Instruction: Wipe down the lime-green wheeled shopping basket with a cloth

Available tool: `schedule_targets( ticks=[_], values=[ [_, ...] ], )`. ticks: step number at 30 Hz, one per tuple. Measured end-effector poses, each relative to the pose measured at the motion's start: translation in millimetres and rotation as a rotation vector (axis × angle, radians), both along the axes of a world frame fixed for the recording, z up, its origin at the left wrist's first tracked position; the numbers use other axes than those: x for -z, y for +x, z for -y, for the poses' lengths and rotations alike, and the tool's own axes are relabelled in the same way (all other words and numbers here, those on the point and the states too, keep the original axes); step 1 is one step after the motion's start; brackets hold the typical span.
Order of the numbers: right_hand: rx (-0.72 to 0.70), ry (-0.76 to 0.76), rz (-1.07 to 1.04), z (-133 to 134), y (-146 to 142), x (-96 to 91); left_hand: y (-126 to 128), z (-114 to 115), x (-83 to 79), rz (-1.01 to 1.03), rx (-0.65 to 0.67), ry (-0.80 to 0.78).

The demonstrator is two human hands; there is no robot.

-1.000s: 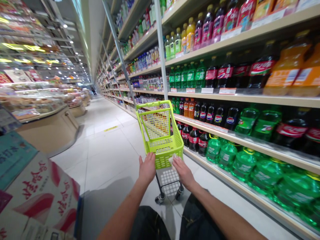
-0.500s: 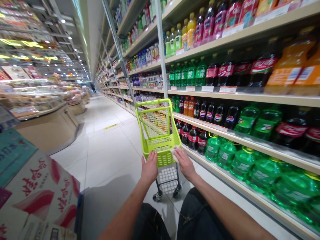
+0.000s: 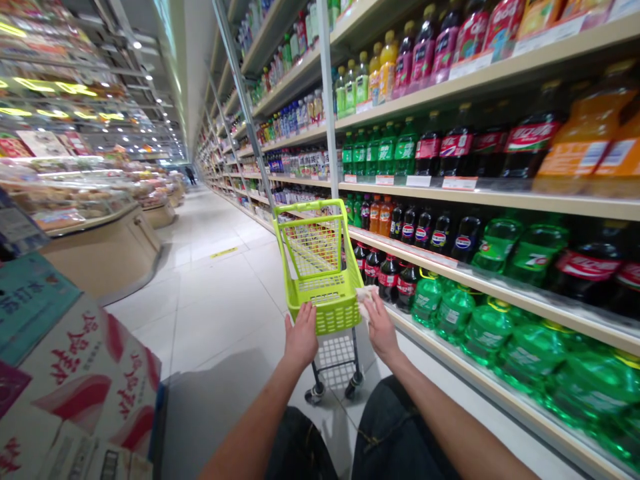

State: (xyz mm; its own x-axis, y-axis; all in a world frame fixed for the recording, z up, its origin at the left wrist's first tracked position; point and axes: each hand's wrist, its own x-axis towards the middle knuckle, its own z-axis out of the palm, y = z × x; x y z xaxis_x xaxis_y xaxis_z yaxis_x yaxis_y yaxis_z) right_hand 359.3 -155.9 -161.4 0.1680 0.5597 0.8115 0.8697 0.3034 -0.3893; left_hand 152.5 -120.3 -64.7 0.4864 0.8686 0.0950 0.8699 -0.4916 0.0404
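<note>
A small lime-green shopping cart [image 3: 334, 321] stands upright on the floor just in front of my knees, its basket empty. My left hand [image 3: 301, 339] rests against the left part of the basket's near wall, fingers stretched and thumb apart. In my right hand [image 3: 383, 333] is a crumpled white cloth [image 3: 366, 297], pinched under the fingers. That hand is by the right near corner of the basket; whether the cloth touches the plastic I cannot tell. Below the basket are a grey lower rack [image 3: 337, 367] and dark caster wheels [image 3: 315, 393].
Shelves of drink bottles line the right side, with large green bottles [image 3: 485, 327] on the bottom shelf. Stacked cartons [image 3: 90, 373] are at the near left. A rounded display counter [image 3: 100, 250] stands farther left, along a tiled aisle [image 3: 200, 293].
My right hand has moved a little to the right with the cloth, from the near rim to just beyond the corner. My left hand stays on the basket.
</note>
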Motion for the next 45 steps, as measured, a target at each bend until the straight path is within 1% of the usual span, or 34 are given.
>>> schedule_targets(
  ticks=[1, 2, 3, 4, 7, 8, 9, 10, 11, 13, 15, 16, 17, 18, 19, 21, 23, 24, 25, 27, 29, 30, 31, 33, 36, 37, 38, 39, 40, 43, 44, 45],
  values=[
    [0.025, 0.010, -0.027, -5, 0, -7.8, 1, 0, 0.1, 0.001, -0.003, 0.000],
    [0.046, 0.007, -0.050, -10, -1, -9.7, 1, 1, 0.2, 0.000, -0.004, 0.000],
    [0.062, -0.008, -0.069, -13, -4, -5.4, 1, 1, 0.2, -0.002, -0.001, 0.000],
    [0.071, -0.030, -0.080, -14, -7, 4.4, 2, 1, 0.3, -0.004, 0.004, -0.001],
    [0.031, -0.093, -0.029, -5, -18, 47.4, 1, 1, 1.0, -0.002, 0.013, -0.001],
    [0.010, -0.101, 0.000, 0, -19, 57.6, 0, 1, 1.6, 0.003, 0.015, 0.000],
    [0.000, -0.102, 0.017, 5, -19, 62.0, -1, 0, 2.3, 0.011, 0.018, 0.003],
    [0.004, -0.095, 0.016, 10, -16, 59.8, -1, 0, 3.1, 0.019, 0.021, 0.007],
    [0.022, -0.078, 0.000, 13, -12, 51.3, -1, 0, 4.1, 0.028, 0.022, 0.013],
    [0.075, -0.026, -0.043, 13, -1, 20.8, -1, 0, 6.1, 0.048, 0.018, 0.027],
    [0.099, 0.021, -0.046, 3, 3, -12.7, 1, 0, 8.0, 0.068, 0.016, 0.036],
    [0.096, 0.032, -0.029, -4, 1, -25.6, 2, 1, 8.7, 0.077, 0.019, 0.039],
    [0.081, 0.031, -0.002, -12, -6, -34.4, 3, 2, 9.2, 0.085, 0.023, 0.041],
    [0.052, 0.019, 0.035, -20, -17, -39.1, 4, 3, 9.4, 0.091, 0.028, 0.041],
    [0.010, 0.000, 0.080, -27, -30, -40.1, 5, 3, 9.2, 0.096, 0.032, 0.040],
    [-0.090, -0.042, 0.176, -36, -55, -35.7, 5, 4, 8.1, 0.105, 0.041, 0.032],
    [-0.157, -0.073, 0.253, -38, -65, -30.4, 1, 2, 6.6, 0.109, 0.065, 0.039],
    [-0.165, -0.079, 0.276, -37, -60, -29.4, -2, 0, 6.0, 0.113, 0.056, 0.053],
    [-0.153, -0.081, 0.288, -35, -49, -30.0, -6, -2, 5.8, 0.117, 0.028, 0.068],
    [-0.083, -0.073, 0.275, -30, -17, -34.5, -14, -8, 6.9, 0.117, -0.041, 0.093],
    [0.004, -0.062, 0.228, -27, 12, -39.4, -19, -12, 9.6, 0.112, -0.075, 0.098],
    [0.035, -0.054, 0.202, -26, 19, -40.3, -20, -13, 11.2, 0.108, -0.069, 0.098],
    [0.049, -0.048, 0.180, -27, 18, -39.5, -21, -14, 12.6, 0.107, -0.059, 0.099],
    [0.019, -0.047, 0.167, -28, -3, -33.5, -20, -14, 14.3, 0.111, -0.064, 0.101],
    [-0.139, -0.086, 0.247, -31, -52, -22.8, -19, -12, 13.5, 0.110, -0.057, 0.106],
    [-0.193, -0.096, 0.285, -30, -61, -21.3, -19, -11, 12.5, 0.109, -0.051, 0.106],
    [-0.230, -0.097, 0.315, -30, -64, -21.2, -20, -11, 11.4, 0.109, -0.046, 0.105],
    [-0.244, -0.090, 0.328, -29, -60, -22.4, -21, -10, 10.4, 0.111, -0.042, 0.101],
    [-0.232, -0.080, 0.321, -27, -51, -24.6, -21, -10, 9.6, 0.114, -0.039, 0.097],
    [-0.088, -0.067, 0.200, -26, -11, -33.7, -21, -9, 9.5, 0.124, -0.035, 0.089],
    [-0.033, -0.073, 0.151, -26, -3, -36.3, -20, -9, 10.1, 0.122, -0.034, 0.086],
    [0.004, -0.084, 0.115, -27, -2, -38.0, -19, -8, 10.9, 0.119, -0.033, 0.086]
  ],
)
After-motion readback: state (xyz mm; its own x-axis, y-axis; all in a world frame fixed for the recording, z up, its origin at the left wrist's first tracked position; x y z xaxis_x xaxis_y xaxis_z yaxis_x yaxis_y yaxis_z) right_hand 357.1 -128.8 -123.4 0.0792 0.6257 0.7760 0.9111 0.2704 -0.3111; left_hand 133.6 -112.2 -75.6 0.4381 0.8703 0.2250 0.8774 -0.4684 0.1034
